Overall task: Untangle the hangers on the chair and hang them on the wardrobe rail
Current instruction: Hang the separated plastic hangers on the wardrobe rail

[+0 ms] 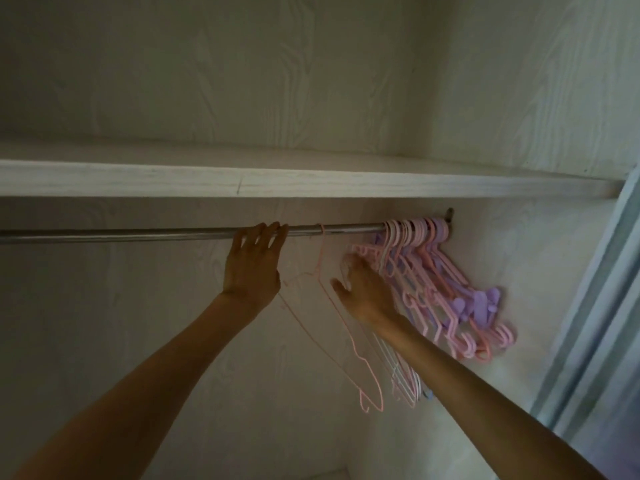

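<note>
Left hand open, fingertips on rail; right hand open, pressing hanger bunch at rail's right end; thin pink hanger between.

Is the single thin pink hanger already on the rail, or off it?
On: the thin pink hanger hangs by its hook from the rail, apart from the bunch.

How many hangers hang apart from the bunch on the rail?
1: a thin pink hanger hooked on the rail between the left hand and the bunch. Others may be hidden behind the right hand.
</note>
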A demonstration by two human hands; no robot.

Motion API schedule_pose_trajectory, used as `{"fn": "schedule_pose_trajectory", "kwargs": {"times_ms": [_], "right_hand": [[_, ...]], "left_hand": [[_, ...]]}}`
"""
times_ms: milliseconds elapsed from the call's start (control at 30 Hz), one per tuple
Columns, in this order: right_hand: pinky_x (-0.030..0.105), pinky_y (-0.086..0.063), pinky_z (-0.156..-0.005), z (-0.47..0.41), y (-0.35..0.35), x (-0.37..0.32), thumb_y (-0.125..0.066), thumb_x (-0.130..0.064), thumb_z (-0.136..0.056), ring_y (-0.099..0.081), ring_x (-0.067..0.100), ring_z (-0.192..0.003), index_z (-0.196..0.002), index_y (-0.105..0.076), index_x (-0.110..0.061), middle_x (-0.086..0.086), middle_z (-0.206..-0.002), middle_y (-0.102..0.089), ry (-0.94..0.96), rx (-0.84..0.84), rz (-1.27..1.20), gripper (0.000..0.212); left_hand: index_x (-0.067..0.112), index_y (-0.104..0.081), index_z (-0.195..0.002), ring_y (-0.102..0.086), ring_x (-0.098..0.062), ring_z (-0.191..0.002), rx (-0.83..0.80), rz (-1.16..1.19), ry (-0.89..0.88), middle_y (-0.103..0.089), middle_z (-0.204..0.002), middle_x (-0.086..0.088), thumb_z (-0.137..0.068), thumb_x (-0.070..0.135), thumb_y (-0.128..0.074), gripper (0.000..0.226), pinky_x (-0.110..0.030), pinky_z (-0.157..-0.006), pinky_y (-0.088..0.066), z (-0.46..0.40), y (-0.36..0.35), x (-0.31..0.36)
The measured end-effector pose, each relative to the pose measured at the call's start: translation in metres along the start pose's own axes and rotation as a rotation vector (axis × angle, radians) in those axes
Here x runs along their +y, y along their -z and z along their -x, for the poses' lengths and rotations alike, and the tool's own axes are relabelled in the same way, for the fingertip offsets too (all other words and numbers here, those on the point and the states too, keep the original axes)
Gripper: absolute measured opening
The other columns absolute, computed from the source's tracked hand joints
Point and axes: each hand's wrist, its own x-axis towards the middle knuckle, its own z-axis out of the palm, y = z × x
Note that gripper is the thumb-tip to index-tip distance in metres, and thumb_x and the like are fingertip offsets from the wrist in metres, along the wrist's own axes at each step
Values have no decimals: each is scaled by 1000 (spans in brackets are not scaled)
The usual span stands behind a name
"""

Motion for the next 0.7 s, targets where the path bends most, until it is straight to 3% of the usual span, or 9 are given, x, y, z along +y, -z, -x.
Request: {"fn": "schedule_pose_trajectory", "kwargs": {"times_ms": [67, 100, 233, 533, 700], "right_hand": [[36, -41, -95, -11, 7, -12, -54, -34, -92, -45, 29, -124, -140, -36, -10, 12, -137, -46, 150, 270, 2, 58], [38, -38, -99, -23, 9, -17, -56, -35, -91, -42, 29, -125, -141, -35, -10, 12, -138, -45, 221, 322, 33, 60], [42, -23, -111, -60, 1, -27, -53, -34, -92, -37, 28, -132, -144, -33, -11, 10, -143, -42, 392, 202, 314, 60], [44, -25, -104, -70, 20, 38, -69, -28, -79, -50, 33, -118, -130, -52, -11, 14, -128, -56, 322, 311, 451, 56], [50, -27, -106, -67, 39, 73, -67, -29, -81, -44, 35, -124, -132, -49, -14, 14, -133, -51, 232, 289, 444, 57]], "left_hand": [[20, -3, -151, -10, -20, -146, -13, -11, 8, -10, -158, 0, -90, 23, -51, 78, -37, -118, -6, 1, -1, 3], [20, -2, -151, -10, -20, -146, -14, -17, 9, -9, -158, 0, -90, 24, -51, 79, -38, -118, -6, 1, -1, 5], [22, 3, -151, -7, -18, -146, -40, -42, 8, -5, -159, 2, -89, 25, -52, 82, -39, -120, -6, 1, 1, 3], [22, 7, -150, 0, -17, -147, -91, -46, 56, 2, -159, 3, -89, 30, -52, 86, -41, -120, -4, 1, 3, 10], [21, 9, -150, 3, -18, -147, -95, -68, 103, 5, -159, 1, -88, 29, -52, 87, -38, -119, 2, 2, 1, 18]]}}
